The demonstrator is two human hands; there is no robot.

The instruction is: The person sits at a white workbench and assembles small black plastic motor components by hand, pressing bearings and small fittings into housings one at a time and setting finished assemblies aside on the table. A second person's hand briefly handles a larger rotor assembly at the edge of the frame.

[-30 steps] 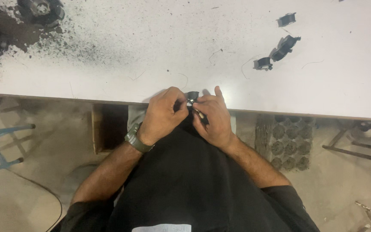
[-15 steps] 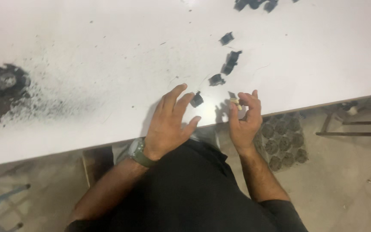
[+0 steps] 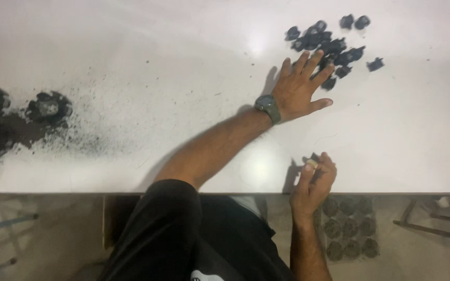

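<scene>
Left hand [image 3: 299, 92] has reached roughly fifteen black parts [image 3: 329, 44]; right hand [image 3: 316, 179] holds one.

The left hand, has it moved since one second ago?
Yes. The left hand went from the table's near edge out across the table to the pile of small black parts.

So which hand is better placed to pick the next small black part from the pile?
Left, probably. The left hand lies spread on the white table, fingers touching the pile of black parts. The right hand sits near the table edge, pinching a small part.
</scene>
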